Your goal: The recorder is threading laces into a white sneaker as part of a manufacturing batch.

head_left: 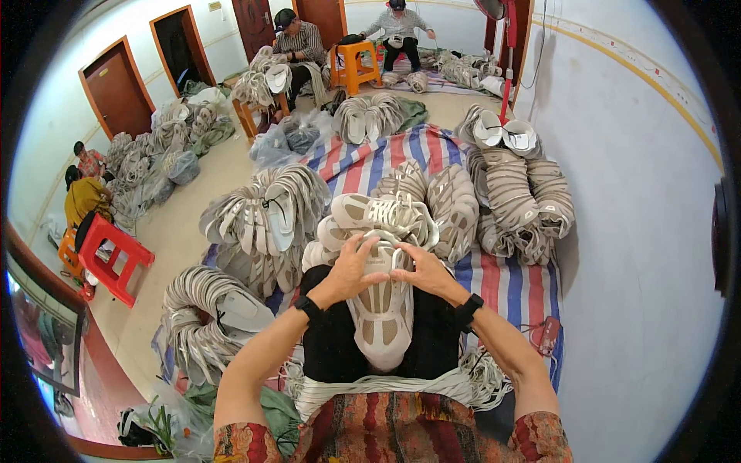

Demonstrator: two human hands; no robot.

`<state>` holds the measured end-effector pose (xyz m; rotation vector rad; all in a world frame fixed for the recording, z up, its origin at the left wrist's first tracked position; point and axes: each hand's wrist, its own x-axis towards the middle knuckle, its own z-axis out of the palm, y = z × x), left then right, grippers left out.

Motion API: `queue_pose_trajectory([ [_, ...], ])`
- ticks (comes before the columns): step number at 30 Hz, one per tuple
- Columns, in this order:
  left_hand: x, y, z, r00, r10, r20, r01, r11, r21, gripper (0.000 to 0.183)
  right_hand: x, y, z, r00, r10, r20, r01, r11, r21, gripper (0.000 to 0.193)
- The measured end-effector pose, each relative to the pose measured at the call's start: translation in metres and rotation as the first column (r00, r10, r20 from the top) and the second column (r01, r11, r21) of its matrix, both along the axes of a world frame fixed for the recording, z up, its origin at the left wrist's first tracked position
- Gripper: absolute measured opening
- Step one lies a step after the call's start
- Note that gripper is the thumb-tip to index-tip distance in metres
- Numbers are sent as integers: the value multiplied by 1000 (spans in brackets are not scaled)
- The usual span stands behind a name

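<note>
A beige and white sneaker upper [378,324] lies on my lap with its toe pointing toward me. My left hand [349,270] is closed on the left side of its collar, thumb pressed at the tongue. On the opposite side my right hand [427,275] grips the collar, its thumb nearly meeting the other one. Just beyond my hands, more sneaker uppers are piled, and a laced upper [370,212] rests on top. A bunch of pale shoelaces [482,378] lies across my lap, close to my waist.
Bundled uppers [266,208] stand at left, with a curved stack [204,316] nearer me. Taller stacks [513,189] line the right wall. A striped sheet [505,301] covers the floor. Left stands a red stool [116,255]. Several people work farther off beside more bundles.
</note>
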<state>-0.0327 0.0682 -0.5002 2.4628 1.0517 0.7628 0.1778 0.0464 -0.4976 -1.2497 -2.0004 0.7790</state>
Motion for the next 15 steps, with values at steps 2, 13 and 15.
queue_pose_trajectory([
  [2, -1, 6, -2, 1000, -13, -19, 13, 1000, -14, 75, -1, 1, 0, 1000, 0, -11, 0, 1000, 7, 68],
  [13, -21, -3, 7, 991, -108, 76, 110, 994, -12, 67, 1, -69, -17, 979, -38, -202, 41, 999, 11, 58],
  [15, -23, -12, 13, 982, -110, 154, 107, 994, 30, 64, 10, -103, -18, 971, 103, 216, -137, 979, 153, 34],
])
